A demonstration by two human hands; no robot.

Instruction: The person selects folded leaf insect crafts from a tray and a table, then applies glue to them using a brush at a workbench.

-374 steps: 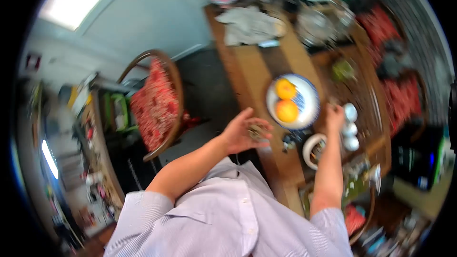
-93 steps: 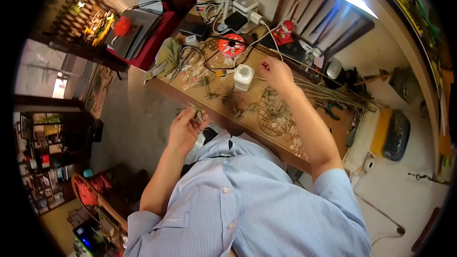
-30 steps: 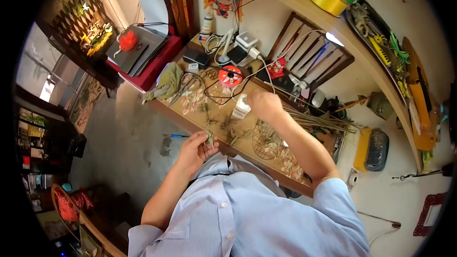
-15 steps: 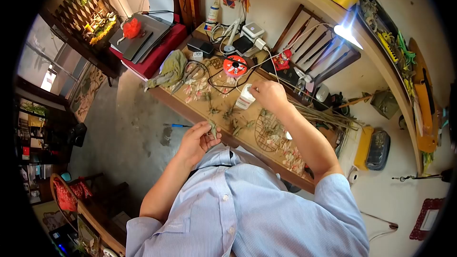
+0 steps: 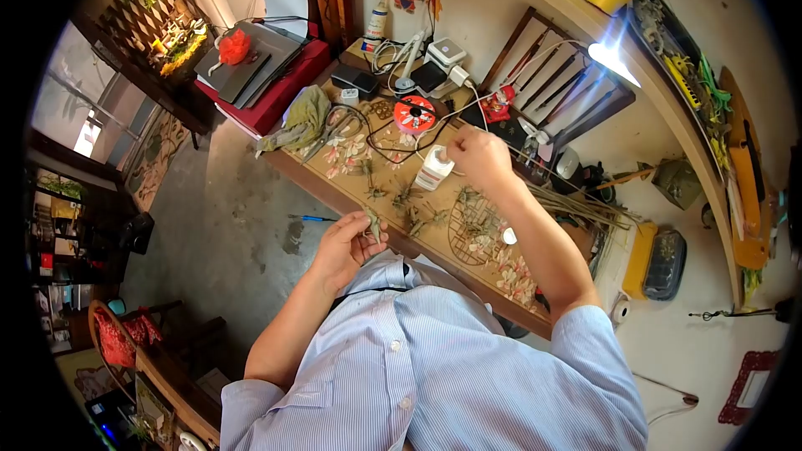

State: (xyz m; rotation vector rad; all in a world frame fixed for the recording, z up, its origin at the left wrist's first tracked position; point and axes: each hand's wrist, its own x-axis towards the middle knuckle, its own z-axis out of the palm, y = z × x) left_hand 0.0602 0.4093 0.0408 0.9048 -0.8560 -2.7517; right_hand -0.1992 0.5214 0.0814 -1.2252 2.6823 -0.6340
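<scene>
In my left hand (image 5: 344, 244), near the table's front edge, the fingertips pinch a small green piece that looks like folded or woven leaf (image 5: 373, 224). My right hand (image 5: 483, 157) is at the mouth of a white plastic bottle (image 5: 434, 169) standing on the table. Its fingers are closed together over the bottle's top; whatever they hold is too small to tell. Several small green woven-looking pieces (image 5: 409, 194) lie in front of the bottle. A small round white cap-like thing (image 5: 509, 236) rests below my right forearm.
Behind the bottle sit a red-orange spool (image 5: 414, 115) and black cable. Scissors (image 5: 332, 129) and a green cloth (image 5: 305, 119) lie at the left. Long thin stalks (image 5: 576, 207) stretch along the right. A lit lamp (image 5: 614, 63) hangs under the shelf, near a rack of brushes (image 5: 555, 83).
My right hand has lifted slightly up and away from the bottle's mouth, its wrist turning a little. The cap-like thing shows more fully. My left hand keeps its hold on the green piece.
</scene>
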